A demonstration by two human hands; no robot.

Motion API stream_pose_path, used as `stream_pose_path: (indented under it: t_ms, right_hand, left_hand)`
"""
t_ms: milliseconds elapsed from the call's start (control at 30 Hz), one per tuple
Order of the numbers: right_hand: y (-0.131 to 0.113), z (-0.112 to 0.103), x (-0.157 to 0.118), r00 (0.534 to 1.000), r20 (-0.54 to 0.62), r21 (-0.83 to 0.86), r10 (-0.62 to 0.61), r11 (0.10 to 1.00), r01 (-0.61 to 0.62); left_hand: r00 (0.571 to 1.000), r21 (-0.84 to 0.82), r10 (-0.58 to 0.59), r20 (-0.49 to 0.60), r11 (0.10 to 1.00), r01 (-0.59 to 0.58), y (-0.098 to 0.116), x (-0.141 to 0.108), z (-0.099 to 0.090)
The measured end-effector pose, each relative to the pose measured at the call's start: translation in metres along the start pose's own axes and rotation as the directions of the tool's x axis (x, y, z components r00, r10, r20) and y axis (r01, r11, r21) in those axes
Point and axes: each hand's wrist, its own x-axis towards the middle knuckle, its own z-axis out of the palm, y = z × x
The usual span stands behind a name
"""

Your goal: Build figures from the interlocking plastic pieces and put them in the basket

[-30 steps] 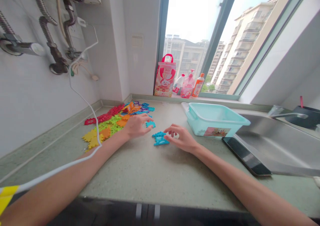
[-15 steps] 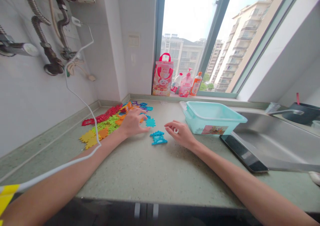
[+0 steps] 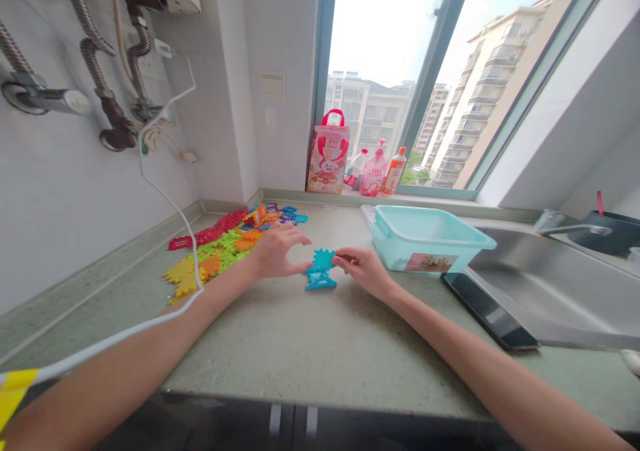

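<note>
My right hand point(image 3: 364, 270) pinches the right edge of a flat blue puzzle tile point(image 3: 324, 260) with toothed edges. Directly below and behind that tile stands a small blue structure of joined tiles point(image 3: 321, 282) on the countertop; whether the two touch I cannot tell. My left hand point(image 3: 281, 252) is open just left of the tile, thumb and fingers apart, the thumb tip close to the structure. Beyond the left hand lies a pile of similar tiles, with red point(image 3: 220, 228), green point(image 3: 225, 250), yellow point(image 3: 183, 274) and orange point(image 3: 249, 239) ones.
A turquoise plastic basin point(image 3: 430, 238) stands to the right, beside the steel sink point(image 3: 565, 291). A black phone-like slab point(image 3: 490, 311) lies at the sink's edge. A white cable point(image 3: 165, 314) crosses over my left forearm. Bottles point(image 3: 374, 171) and a pink bag point(image 3: 329, 159) line the windowsill.
The blue tile has passed from my left hand to my right and moved right, over the small structure. My left hand has let go, fingers spread. The view has shifted slightly.
</note>
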Motion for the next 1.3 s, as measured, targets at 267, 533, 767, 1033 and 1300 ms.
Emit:
stream_pose_path:
  t_ms: [267, 533, 767, 1033, 1300]
  right_hand:
    - [0.012, 0.006, -0.002, 0.998, 0.023, -0.155, -0.052, 0.986, 0.055]
    - [0.012, 0.005, -0.001, 0.999, 0.04, -0.214, -0.005, 0.977, 0.013]
    - [0.008, 0.007, -0.001, 0.999, 0.01, -0.284, 0.034, 0.958, -0.03]
    - [0.007, 0.007, -0.002, 0.999, 0.034, -0.278, 0.015, 0.96, -0.005]
    - [0.002, 0.007, -0.002, 1.0, 0.005, -0.227, 0.013, 0.974, -0.011]
  left_hand:
    - [0.966, -0.235, -0.064, 0.251, 0.964, 0.125, -0.01, -0.004, 0.022]
    - [0.948, -0.235, -0.158, 0.277, 0.945, 0.226, -0.008, -0.004, 0.028]
    - [0.954, -0.235, -0.135, 0.268, 0.951, 0.2, -0.006, -0.005, 0.027]
    - [0.983, -0.082, -0.073, 0.17, 0.993, 0.087, -0.015, -0.003, 0.014]
    - [0.94, 0.387, -0.334, -0.072, 0.859, 0.335, -0.064, -0.009, 0.009]
